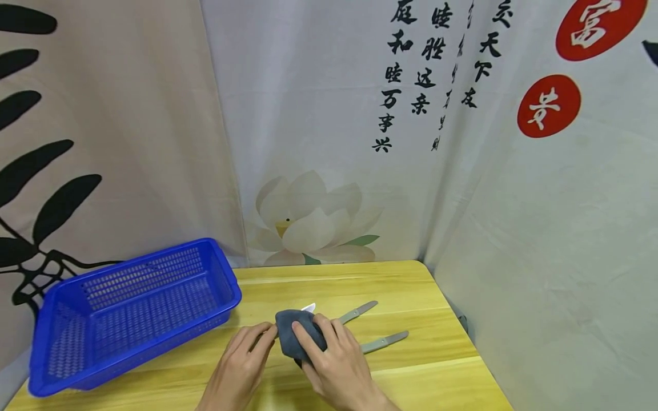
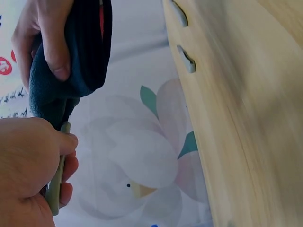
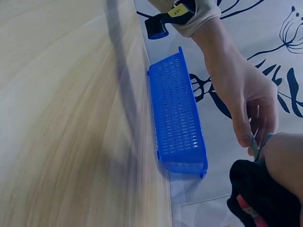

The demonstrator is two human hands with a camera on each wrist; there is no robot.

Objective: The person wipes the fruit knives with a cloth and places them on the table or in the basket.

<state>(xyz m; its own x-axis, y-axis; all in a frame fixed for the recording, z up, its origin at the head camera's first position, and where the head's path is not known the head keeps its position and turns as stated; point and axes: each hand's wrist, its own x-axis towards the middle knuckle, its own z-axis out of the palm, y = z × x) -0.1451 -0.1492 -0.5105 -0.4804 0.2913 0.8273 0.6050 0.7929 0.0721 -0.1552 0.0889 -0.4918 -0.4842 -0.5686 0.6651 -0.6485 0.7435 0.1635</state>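
Note:
My left hand grips the grey-green handle of a knife. The knife's blade runs into a folded dark blue-grey cloth, which hides most of it. My right hand holds that cloth around the blade, thumb and fingers pressing it from above. In the right wrist view, something pinkish red shows in the folds of the cloth; what it is, I cannot tell. A small white piece sticks out behind the cloth. Two more knives with grey-green handles, an upper one and a lower one, lie beyond my right hand.
A blue perforated plastic basket stands at the left on the yellow wood-grain table. Behind and to the right hangs a white curtain printed with a lotus, dark leaves and Chinese characters. The table's right edge slopes beside the curtain.

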